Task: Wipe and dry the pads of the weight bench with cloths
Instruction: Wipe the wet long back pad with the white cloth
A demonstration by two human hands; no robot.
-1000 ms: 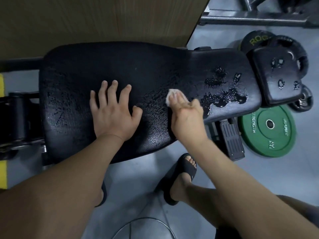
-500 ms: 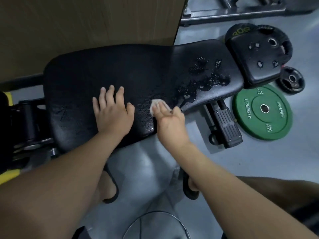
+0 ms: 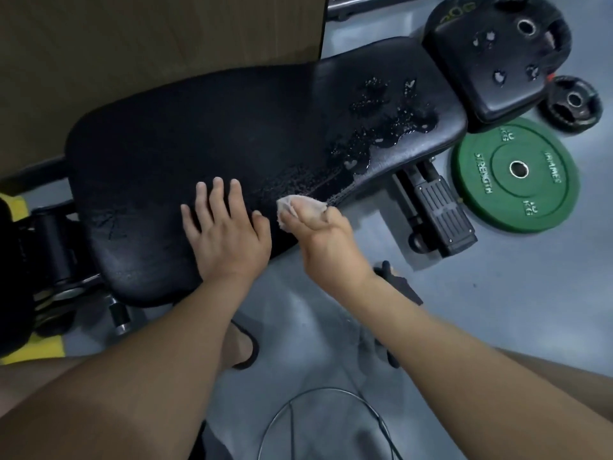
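Grey gym floor (image 3: 497, 310) runs beneath a black weight bench that stands against a brown wooden panel (image 3: 149, 61). Its long pad (image 3: 199, 144) forms the surface under both hands. It is black, grained vinyl, broad at the left end and narrowing toward the right end, with fine creases near the left corner of the near edge. The left half looks matt and mostly dry. A band of fine beads crosses the middle, and toward the right end water (image 3: 391, 127) lies in glossy pools and scattered drops that reach almost to the near edge. Just past the right end sits the small pad (image 3: 510, 94), square and black, with a few separate blobs of water on top. The left hand (image 3: 225, 234) lies flat on the surface close to the near edge, fingers straight and a little spread, holding nothing. Just beside it to the right, the right hand (image 3: 325, 237) has its fingers curled round a crumpled pale cloth (image 3: 295, 205). The cloth bulges out past the fingers and meets the surface right at the near edge, at the tail of the wet band. On the floor off the right end lie a green weight plate (image 3: 481, 194), a small black plate (image 3: 574, 104) and a ridged black footplate (image 3: 441, 210). A larger black plate (image 3: 464, 11) shows past the far side of the small pad. A thin cable (image 3: 298, 410) loops on the floor near a sandalled foot (image 3: 242, 346).
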